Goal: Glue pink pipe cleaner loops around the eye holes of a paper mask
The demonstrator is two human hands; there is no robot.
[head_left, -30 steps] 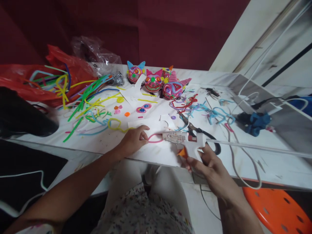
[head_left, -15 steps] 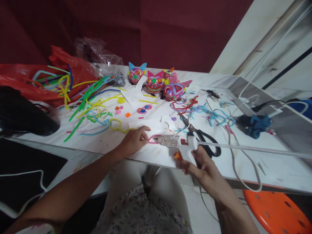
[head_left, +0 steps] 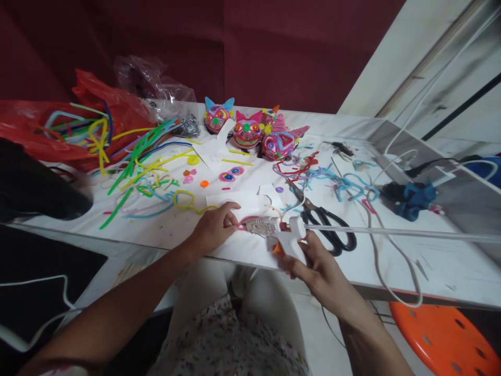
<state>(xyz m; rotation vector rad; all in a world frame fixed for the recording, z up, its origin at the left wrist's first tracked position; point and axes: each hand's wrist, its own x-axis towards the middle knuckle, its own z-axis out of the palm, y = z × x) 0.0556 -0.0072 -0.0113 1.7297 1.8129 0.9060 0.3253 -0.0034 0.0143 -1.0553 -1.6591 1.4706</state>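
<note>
My right hand (head_left: 317, 263) grips a white hot glue gun (head_left: 293, 237) with an orange trigger; a long clear glue stick (head_left: 376, 230) runs out of its back to the right. The gun's nozzle points left, close to the fingertips of my left hand (head_left: 216, 225). Thumb and fingers of that hand pinch a pink pipe cleaner (head_left: 248, 220), which curves beside the nozzle. White paper (head_left: 230, 204) lies just beyond the left fingers. Black-handled scissors (head_left: 324, 219) rest behind the gun, partly hidden by it.
Colourful animal heads (head_left: 247, 134) stand at the back. A red bag (head_left: 35, 125) of pipe cleaners and a black cylinder (head_left: 43, 183) are on the left. Blue pipe cleaner scraps (head_left: 344, 183) and a white cable (head_left: 381, 266) lie on the right. An orange stool (head_left: 442, 334) is below.
My right hand has moved the glue gun left, bringing its nozzle nearer the left fingertips. The left hand has stayed almost in place.
</note>
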